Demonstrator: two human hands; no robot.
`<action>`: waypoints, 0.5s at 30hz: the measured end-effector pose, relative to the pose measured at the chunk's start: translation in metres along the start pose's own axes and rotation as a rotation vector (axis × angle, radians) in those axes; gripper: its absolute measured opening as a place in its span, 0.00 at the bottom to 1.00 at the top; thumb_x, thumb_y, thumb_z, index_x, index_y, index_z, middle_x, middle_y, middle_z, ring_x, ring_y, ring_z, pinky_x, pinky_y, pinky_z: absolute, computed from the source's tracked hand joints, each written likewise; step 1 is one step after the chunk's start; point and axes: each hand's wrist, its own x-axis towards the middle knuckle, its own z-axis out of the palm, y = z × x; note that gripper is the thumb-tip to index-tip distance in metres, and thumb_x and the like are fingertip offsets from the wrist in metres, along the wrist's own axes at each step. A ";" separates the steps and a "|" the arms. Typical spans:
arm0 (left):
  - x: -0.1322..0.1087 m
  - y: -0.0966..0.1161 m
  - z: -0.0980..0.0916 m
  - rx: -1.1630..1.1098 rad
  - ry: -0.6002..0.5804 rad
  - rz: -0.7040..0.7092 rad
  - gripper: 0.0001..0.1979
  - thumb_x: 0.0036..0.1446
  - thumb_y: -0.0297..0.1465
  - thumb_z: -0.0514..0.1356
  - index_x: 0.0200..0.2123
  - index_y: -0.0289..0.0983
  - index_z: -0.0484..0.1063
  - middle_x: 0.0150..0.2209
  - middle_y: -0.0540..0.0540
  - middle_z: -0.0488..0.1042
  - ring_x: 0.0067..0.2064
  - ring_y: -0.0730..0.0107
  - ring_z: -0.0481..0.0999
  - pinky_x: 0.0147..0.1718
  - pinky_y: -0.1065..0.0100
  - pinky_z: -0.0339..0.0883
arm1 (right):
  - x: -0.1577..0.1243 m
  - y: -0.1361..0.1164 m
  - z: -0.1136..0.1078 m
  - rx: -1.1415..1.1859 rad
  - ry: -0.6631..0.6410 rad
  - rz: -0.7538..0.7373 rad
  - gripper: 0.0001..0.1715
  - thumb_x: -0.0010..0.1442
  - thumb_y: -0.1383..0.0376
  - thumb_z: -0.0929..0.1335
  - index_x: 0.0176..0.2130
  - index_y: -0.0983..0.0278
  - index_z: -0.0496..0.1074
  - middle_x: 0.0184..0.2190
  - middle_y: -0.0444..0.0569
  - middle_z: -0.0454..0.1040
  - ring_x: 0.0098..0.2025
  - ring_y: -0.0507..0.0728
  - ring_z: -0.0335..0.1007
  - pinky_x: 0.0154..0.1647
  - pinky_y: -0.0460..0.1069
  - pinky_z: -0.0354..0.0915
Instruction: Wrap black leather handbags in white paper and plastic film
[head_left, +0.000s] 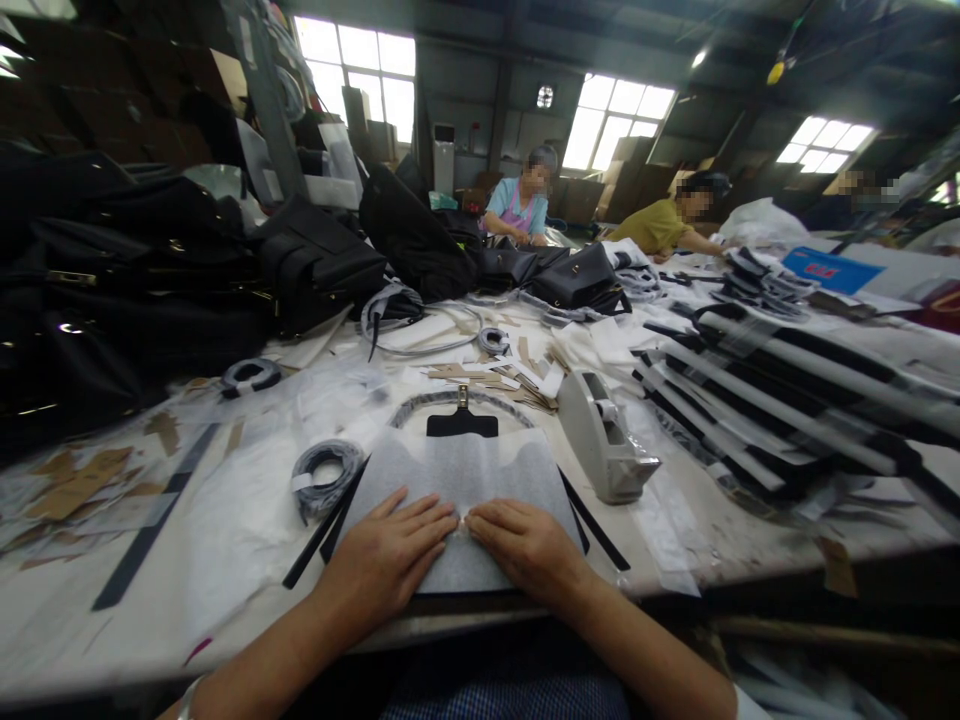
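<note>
A black bag (463, 426) lies flat in front of me, with a brass-coloured metal clasp (463, 397) on its tab at the far end. Most of its body is hidden beneath a thin greyish-white sheet (465, 465). My left hand (396, 545) rests palm down on the sheet, its fingers stretched toward the middle. Opposite it, my right hand (525, 545) lies flat on the sheet with its fingers close together. The fingertips of both hands nearly meet at a small pale spot on the sheet. Black strips (596, 520) stick out at the bag's sides.
A grey tape dispenser (604, 440) stands right of the bag, a wrapped coil (327, 478) left. Black bags (135, 270) pile up at far left; wrapped black pieces (780, 390) stack at right. Cardboard scraps (82, 480) litter the table. Two people (517, 205) work across it.
</note>
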 end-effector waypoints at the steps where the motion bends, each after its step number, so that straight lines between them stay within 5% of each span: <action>1: 0.000 0.000 0.000 -0.002 -0.005 -0.003 0.18 0.66 0.29 0.54 0.58 0.43 0.68 0.58 0.49 0.73 0.59 0.61 0.71 0.60 0.51 0.63 | 0.000 0.000 0.001 0.003 0.016 -0.006 0.16 0.71 0.67 0.59 0.50 0.65 0.73 0.43 0.51 0.77 0.44 0.56 0.72 0.49 0.50 0.69; 7: 0.002 0.000 -0.002 0.016 -0.054 -0.019 0.18 0.67 0.31 0.52 0.58 0.44 0.66 0.59 0.50 0.72 0.60 0.59 0.71 0.58 0.47 0.65 | 0.000 0.000 0.002 -0.016 0.074 -0.015 0.13 0.69 0.69 0.62 0.47 0.66 0.74 0.39 0.51 0.78 0.40 0.57 0.74 0.43 0.50 0.71; 15: 0.003 0.002 -0.003 0.012 -0.090 -0.005 0.18 0.68 0.31 0.51 0.59 0.45 0.65 0.60 0.51 0.70 0.61 0.59 0.69 0.58 0.45 0.65 | 0.004 -0.003 -0.009 -0.047 -0.015 -0.003 0.08 0.65 0.67 0.65 0.42 0.62 0.75 0.39 0.48 0.78 0.40 0.57 0.74 0.43 0.52 0.69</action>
